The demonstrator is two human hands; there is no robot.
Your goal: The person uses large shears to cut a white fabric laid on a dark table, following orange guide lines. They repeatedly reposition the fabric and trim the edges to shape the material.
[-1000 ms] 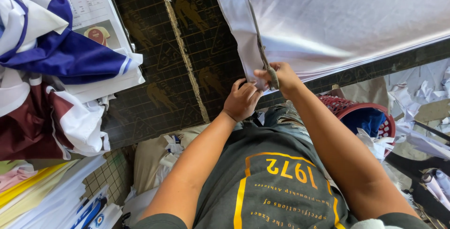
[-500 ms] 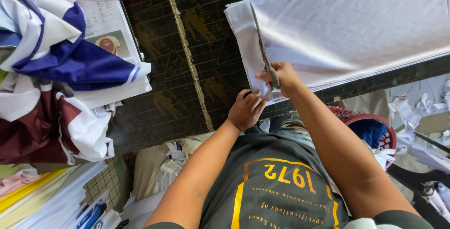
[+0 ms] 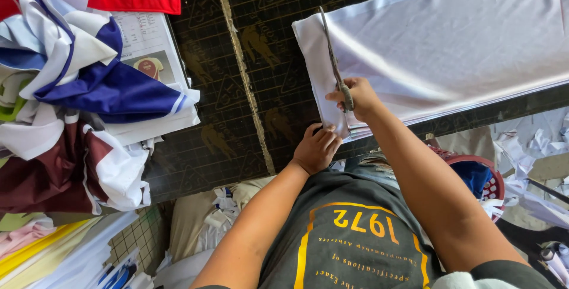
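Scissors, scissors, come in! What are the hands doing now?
Right hand grips scissors, blades in white fabric. Left hand pins fabric's near corner. Nothing blocking.

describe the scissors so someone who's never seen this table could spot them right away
Start at the stack of white fabric lying on the dark gridded cutting mat. Near its left edge, the right hand grips the scissors. They are the only slim grey metal thing there, their long blades pointing away from the person.

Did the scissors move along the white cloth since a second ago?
Cannot tell. The scissors in the right hand sit along the white cloth's left edge as before; the head camera itself shifted.
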